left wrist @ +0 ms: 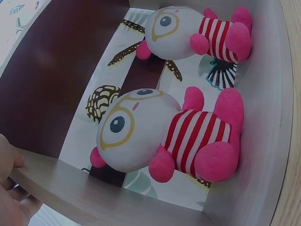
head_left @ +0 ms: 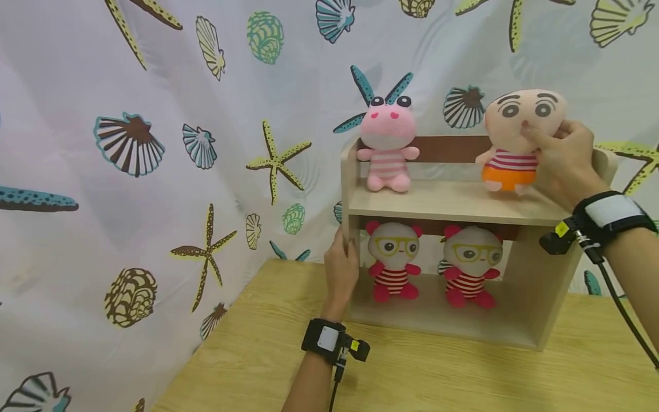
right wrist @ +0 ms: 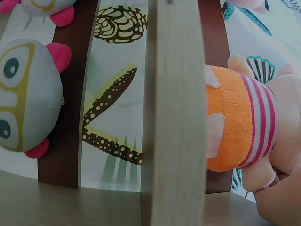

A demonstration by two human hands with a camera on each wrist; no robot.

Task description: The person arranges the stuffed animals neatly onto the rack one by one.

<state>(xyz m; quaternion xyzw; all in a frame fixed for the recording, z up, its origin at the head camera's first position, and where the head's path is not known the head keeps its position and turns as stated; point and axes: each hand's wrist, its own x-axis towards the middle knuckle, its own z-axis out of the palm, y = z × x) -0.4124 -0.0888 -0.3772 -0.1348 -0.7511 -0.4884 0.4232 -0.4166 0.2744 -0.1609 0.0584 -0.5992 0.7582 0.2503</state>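
Observation:
My right hand (head_left: 563,157) holds a plush doll (head_left: 509,171) by its head, the thumb across the face. The doll has thick eyebrows, a striped top and orange shorts. It is upright over the right part of the upper shelf; whether its feet touch the board I cannot tell. My left hand (head_left: 341,269) grips the left side panel of the wooden shelf (head_left: 453,209), fingers at the panel's edge in the left wrist view. A pink plush hippo (head_left: 388,137) sits at the upper shelf's left end.
Two plush pandas with yellow glasses, a left one (head_left: 395,260) and a right one (head_left: 471,266), sit in the lower compartment. The shelf stands on a wood-grain table (head_left: 247,355). Behind hangs a white curtain (head_left: 154,217) printed with shells and starfish.

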